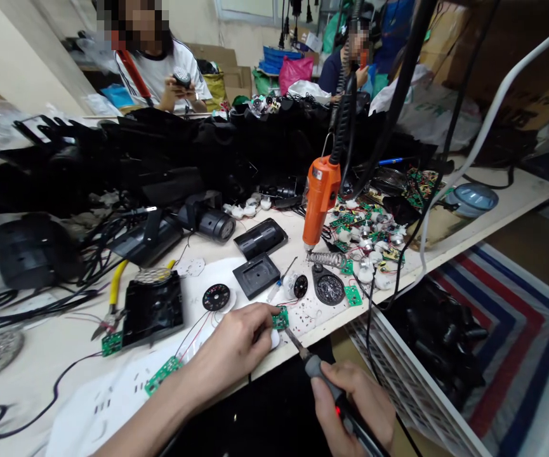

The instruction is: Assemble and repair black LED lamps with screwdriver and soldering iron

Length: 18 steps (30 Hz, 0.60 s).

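Near the table's front edge, my left hand [236, 336] pinches a small green circuit board [281, 318] with thin red wires. In my right hand [355, 406] is a soldering iron [319, 368], its tip pointing up and left close to that board; I cannot tell whether they touch. A clear round lamp part [296, 286] with a black disc lies just behind the board. Left of it sits another black disc [216, 297] dotted with small parts. A longer green circuit board [162, 374] lies beside my left forearm.
An orange electric screwdriver [320, 197] hangs over the table. A coiled soldering iron stand [326, 259] and loose boards with wires [374, 235] are at right. Yellow-handled cutters [115, 292] and open black housings [153, 311] lie left. Two people sit across the table.
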Available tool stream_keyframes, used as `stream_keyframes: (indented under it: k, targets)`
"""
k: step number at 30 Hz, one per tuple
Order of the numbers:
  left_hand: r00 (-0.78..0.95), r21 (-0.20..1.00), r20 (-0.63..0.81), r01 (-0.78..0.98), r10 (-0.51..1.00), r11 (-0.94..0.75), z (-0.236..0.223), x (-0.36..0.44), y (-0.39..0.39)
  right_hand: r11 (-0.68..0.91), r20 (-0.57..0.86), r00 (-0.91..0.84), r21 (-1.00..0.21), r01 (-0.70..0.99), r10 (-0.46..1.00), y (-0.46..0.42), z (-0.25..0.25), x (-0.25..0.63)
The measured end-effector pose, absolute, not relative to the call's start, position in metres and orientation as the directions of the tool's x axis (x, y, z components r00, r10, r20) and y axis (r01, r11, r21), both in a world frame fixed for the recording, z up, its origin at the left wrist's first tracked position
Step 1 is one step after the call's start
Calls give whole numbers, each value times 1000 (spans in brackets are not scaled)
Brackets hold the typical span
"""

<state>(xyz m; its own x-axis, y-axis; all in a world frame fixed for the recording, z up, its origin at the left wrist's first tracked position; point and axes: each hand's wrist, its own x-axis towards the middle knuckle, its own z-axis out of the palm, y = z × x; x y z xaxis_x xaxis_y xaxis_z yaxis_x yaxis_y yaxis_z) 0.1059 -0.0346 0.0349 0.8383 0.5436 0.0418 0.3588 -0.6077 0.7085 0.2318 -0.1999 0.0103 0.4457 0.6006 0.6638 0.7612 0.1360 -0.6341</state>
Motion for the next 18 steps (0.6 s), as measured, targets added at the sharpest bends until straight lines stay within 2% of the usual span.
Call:
stream_keyframes:
  k: [9, 18]
  targets:
    - [885, 685, 24, 325, 466, -653, 32, 104, -36, 98, 657, 473, -638, 764, 587, -202, 12, 232]
    - [913, 704, -41, 314, 405, -637, 36, 96, -32, 124, 672, 448, -623, 772, 590, -204, 9, 236]
